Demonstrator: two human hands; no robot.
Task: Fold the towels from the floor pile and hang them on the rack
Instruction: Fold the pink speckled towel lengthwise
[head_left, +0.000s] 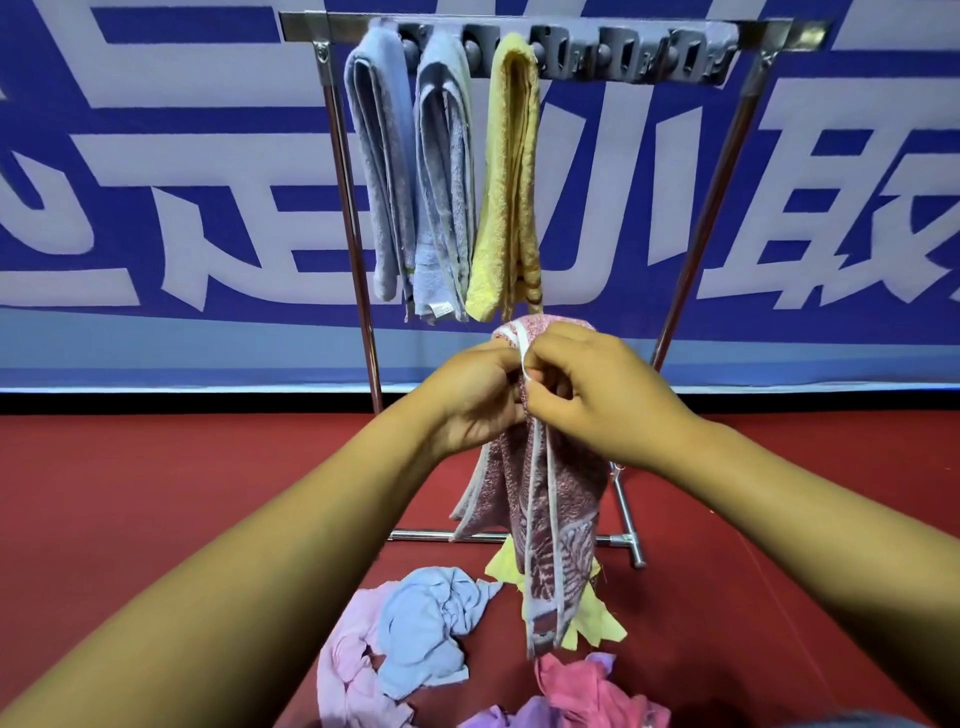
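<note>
Bright, even light; wide-angle edge bending

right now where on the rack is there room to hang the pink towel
Free: the rack bar right of the yellow towel, out to the right post. Crowded: the left end, where two blue towels and the yellow one hang close together.

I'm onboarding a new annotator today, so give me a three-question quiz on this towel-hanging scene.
1. How many towels hang on the rack?
2. True or false: both hands hold the patterned red towel.
3. Which towel hangs nearest the rack's free hooks: A blue, B yellow, C pink?

Key:
1. Three: two blue, one yellow towel.
2. True; left hand and right hand pinch its top edge.
3. B.
</note>
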